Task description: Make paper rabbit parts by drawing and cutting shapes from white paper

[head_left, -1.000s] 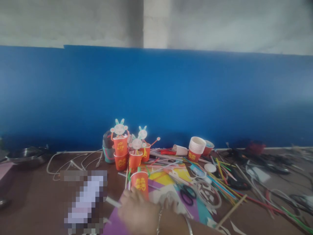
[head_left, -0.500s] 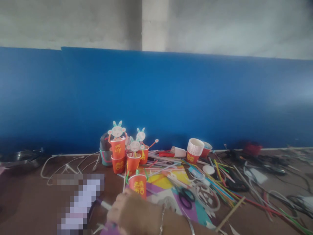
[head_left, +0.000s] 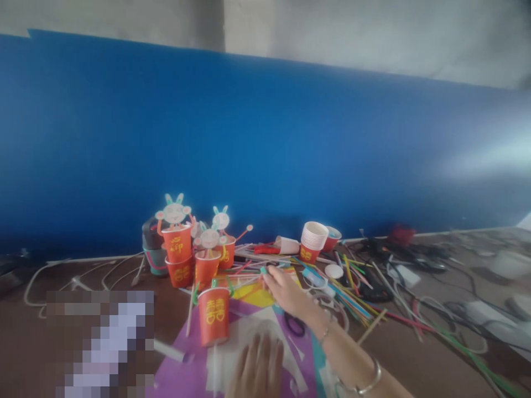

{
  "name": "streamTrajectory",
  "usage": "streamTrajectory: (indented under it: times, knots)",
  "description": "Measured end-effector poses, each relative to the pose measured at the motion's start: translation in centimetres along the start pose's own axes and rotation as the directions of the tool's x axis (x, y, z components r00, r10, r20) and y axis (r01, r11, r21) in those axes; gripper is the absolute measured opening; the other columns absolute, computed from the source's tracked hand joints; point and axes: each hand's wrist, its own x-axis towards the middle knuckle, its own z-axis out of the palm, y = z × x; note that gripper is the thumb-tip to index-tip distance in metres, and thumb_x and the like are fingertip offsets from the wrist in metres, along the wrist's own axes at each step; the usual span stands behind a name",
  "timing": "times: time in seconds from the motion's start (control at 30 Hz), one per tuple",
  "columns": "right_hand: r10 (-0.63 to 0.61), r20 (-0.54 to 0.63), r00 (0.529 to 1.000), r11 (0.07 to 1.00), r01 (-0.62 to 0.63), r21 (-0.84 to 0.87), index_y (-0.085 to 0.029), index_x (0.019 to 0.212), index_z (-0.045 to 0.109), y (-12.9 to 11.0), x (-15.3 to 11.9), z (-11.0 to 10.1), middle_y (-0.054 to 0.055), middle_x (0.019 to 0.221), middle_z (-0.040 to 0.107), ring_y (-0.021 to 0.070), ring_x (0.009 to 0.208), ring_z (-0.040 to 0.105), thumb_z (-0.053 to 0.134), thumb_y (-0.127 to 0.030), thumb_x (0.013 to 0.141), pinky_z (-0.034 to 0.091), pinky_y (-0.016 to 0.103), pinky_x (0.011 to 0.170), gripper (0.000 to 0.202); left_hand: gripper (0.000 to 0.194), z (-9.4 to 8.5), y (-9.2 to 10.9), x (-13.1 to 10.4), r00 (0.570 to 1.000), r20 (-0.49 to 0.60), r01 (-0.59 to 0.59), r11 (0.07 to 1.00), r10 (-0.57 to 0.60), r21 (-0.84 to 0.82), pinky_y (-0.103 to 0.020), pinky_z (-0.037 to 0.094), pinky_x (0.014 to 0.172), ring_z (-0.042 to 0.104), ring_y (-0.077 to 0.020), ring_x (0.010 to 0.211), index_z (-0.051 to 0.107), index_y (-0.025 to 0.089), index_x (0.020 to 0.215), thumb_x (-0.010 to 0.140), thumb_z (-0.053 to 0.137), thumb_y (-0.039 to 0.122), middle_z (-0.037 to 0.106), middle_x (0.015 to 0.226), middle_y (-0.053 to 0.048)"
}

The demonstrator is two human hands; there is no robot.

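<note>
Two bare hands are working around a red paper cup [head_left: 214, 319] with gold double-happiness lettering, which is standing upright on the layered craft papers, green strips sticking out beside its rim. The left hand [head_left: 258, 367] is lying palm down to the right of the cup and nearer the wearer, pressing on a white sheet [head_left: 219, 365]; its fingers are stretching forward with slim gaps between them. The right hand [head_left: 284, 290] is hanging beyond the cup and to its right, near scattered straws [head_left: 350, 304]. Its fingers are bunching fairly close together, and a teal bit is showing at the tips; I cannot tell whether they are pinching it. Dark-handled scissors [head_left: 295, 326] are lying to the cup's right, partly hidden by the right arm. Behind the cup, rabbit-faced paper cutouts [head_left: 174, 213] are rising from other red cups [head_left: 177, 246], while a nested cup stack [head_left: 313, 240] is standing farther back to its right. Purple paper [head_left: 178, 367] is spreading beneath and nearer than the cup.
</note>
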Motion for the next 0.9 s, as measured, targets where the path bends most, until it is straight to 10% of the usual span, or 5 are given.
streamTrajectory:
  times: [0.17,0.47,0.67,0.9]
  knots:
    - [0.045,0.029,0.999,0.987,-0.040,-0.153,-0.020,0.074,0.052,2.3,-0.2,2.2,0.003,0.073,0.059,0.0180,0.068,0.055,0.042,-0.018,0.088,0.039,0.029,0.065,0.018,0.029,1.7,-0.9,-0.2,0.995,-0.097,-0.011,0.999,0.014,0.030,-0.033,0.043,0.092,0.060,-0.0206,0.107,0.066,0.022,0.109,0.090,0.044,0.020,0.071,0.111,-0.002]
    - [0.129,0.132,0.983,0.954,-0.087,-0.286,-0.018,0.101,0.062,2.9,-0.8,2.9,0.010,0.093,0.070,0.0241,0.091,0.064,0.048,-0.021,0.089,0.042,0.032,0.077,0.018,0.043,1.0,-1.6,-0.9,0.987,0.129,-0.092,0.996,0.093,-0.017,-0.029,0.049,0.087,0.061,-0.0198,0.105,0.059,0.022,0.119,0.084,0.041,0.004,0.067,0.118,-0.003]
    - [0.197,0.129,0.972,0.947,-0.155,-0.281,-0.007,0.134,0.039,1.9,-1.1,2.7,0.022,0.122,0.060,0.0301,0.112,0.057,0.053,-0.027,0.084,0.042,0.037,0.089,0.055,0.035,1.1,-1.8,-1.1,0.993,0.064,-0.097,0.993,0.102,-0.074,-0.030,0.050,0.081,0.062,-0.0204,0.099,0.059,0.022,0.115,0.087,0.041,0.010,0.069,0.113,-0.004]
    - [0.237,0.245,0.940,0.943,-0.162,-0.292,-0.016,0.137,0.039,0.6,-1.7,-0.6,0.005,0.083,0.069,0.0230,0.079,0.065,0.054,-0.014,0.070,0.044,0.029,0.065,0.069,0.041,0.8,-2.4,-0.5,0.964,0.243,-0.060,0.978,0.109,-0.202,-0.028,0.054,0.082,0.064,-0.0201,0.099,0.054,0.020,0.120,0.082,0.045,0.007,0.062,0.123,-0.009]
